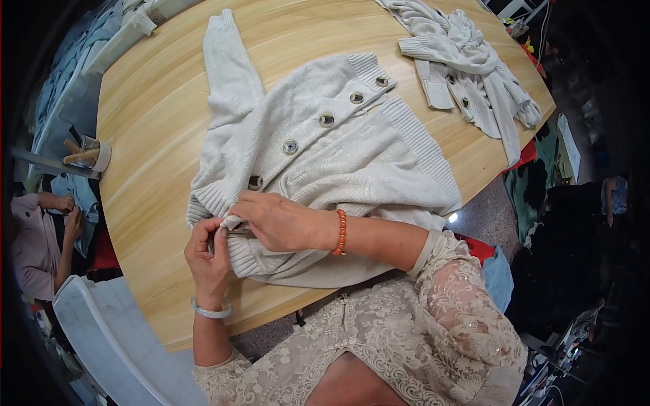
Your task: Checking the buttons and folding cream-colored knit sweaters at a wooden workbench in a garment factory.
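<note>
A cream knitted cardigan lies spread on the wooden table, with several large dark buttons along its front band. One sleeve stretches toward the far edge. My left hand, with a pale bangle at the wrist, pinches the ribbed edge of the cardigan near its collar end. Beside it, my right hand, wearing an orange bead bracelet, has its fingers closed on the same bit of knit. The fingertips of both hands nearly meet there. A button sits just beyond my right hand.
Another cream cardigan lies bunched at the far right of the table. A small clear cup with wooden-handled tools is at the left edge. White plastic bins stand to the left, near another person handling blue cloth.
</note>
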Demonstrator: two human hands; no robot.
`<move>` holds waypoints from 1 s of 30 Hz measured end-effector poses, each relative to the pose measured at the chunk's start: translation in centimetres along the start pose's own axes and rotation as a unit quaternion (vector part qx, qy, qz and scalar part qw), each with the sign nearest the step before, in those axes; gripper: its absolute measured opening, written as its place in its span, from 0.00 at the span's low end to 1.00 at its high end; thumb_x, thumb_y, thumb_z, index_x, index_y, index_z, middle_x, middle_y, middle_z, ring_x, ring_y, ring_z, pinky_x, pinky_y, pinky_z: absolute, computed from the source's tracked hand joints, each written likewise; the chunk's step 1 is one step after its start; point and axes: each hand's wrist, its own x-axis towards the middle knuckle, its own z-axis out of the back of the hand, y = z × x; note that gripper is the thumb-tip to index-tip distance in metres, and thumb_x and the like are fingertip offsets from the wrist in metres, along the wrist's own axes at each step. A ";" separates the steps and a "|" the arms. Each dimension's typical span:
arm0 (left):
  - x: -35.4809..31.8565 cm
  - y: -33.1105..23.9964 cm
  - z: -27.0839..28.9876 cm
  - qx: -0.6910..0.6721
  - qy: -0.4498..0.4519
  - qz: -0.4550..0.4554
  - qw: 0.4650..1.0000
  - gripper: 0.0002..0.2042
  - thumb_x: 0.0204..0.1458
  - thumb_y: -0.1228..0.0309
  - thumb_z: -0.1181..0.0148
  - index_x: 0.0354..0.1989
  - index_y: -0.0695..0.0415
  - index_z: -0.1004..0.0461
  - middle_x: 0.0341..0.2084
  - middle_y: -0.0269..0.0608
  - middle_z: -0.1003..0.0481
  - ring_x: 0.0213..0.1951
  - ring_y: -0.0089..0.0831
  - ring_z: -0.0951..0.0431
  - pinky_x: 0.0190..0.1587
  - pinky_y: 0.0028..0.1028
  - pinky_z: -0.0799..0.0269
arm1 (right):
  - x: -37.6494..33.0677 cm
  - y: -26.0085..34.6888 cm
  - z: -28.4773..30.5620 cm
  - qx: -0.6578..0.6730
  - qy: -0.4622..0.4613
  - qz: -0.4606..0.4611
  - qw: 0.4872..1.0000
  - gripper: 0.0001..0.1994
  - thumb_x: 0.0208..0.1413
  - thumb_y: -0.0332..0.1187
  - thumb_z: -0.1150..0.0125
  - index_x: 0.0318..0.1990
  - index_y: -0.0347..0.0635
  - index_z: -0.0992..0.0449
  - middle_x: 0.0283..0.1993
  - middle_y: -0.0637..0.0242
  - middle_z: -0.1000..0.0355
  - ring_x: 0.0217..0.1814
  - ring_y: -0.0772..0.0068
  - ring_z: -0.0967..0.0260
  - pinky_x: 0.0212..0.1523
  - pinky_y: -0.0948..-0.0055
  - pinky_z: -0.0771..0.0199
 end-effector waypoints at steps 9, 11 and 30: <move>0.3 -0.1 0.9 -0.056 0.011 0.007 0.998 0.05 0.61 0.79 0.46 0.42 0.63 0.26 0.35 0.30 0.25 0.38 0.16 0.29 0.44 0.18 0.33 | -0.1 1.0 1.8 0.039 0.027 -0.002 0.999 0.07 0.52 0.24 0.41 0.39 0.36 0.25 0.33 0.55 0.29 0.37 0.49 0.27 0.35 0.59 0.29; 0.6 0.7 1.4 0.001 -0.063 0.004 0.998 0.04 0.60 0.79 0.46 0.41 0.63 0.25 0.34 0.33 0.25 0.36 0.19 0.28 0.41 0.18 0.33 | -0.7 0.8 2.9 -0.054 0.041 -0.001 0.998 0.07 0.53 0.26 0.40 0.39 0.37 0.25 0.33 0.56 0.29 0.35 0.50 0.27 0.35 0.58 0.28; 8.8 -3.3 -4.3 0.116 0.196 0.040 0.973 0.07 0.49 0.77 0.34 0.34 0.65 0.24 0.26 0.41 0.22 0.28 0.26 0.23 0.33 0.26 0.27 | -1.9 -0.3 3.8 -0.312 -0.058 0.082 0.945 0.04 0.48 0.29 0.43 0.31 0.40 0.27 0.33 0.65 0.33 0.39 0.65 0.35 0.37 0.66 0.34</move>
